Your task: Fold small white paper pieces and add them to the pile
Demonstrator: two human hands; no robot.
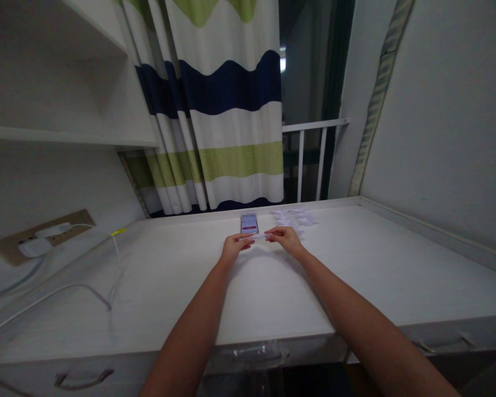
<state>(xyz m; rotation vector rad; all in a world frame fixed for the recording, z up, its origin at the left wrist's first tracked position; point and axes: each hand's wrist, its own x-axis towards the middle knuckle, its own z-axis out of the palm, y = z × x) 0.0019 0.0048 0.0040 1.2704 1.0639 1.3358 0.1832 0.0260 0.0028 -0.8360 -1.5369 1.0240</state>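
Note:
Over the far middle of a white desk (pixel 182 286), a small white strip of paper (pixel 259 237) is stretched level between my hands. My left hand (pixel 233 247) pinches its left end, and my right hand (pixel 286 239) pinches the right end. Just behind the strip lies a phone (pixel 249 223) with its screen lit. A loose pile of white folded paper pieces (pixel 294 216) lies beyond my right hand, partly covered by it. The exact shape of the strip is too small to make out.
A wall socket panel (pixel 45 236) with white plugs is at the left, and a white cable (pixel 82 285) trails over the desk's left side. Shelves (pixel 70 135) overhang that side. A striped curtain (pixel 235 127) and a white railing (pixel 314 128) stand behind the desk. Drawer handles (pixel 84 380) line the front.

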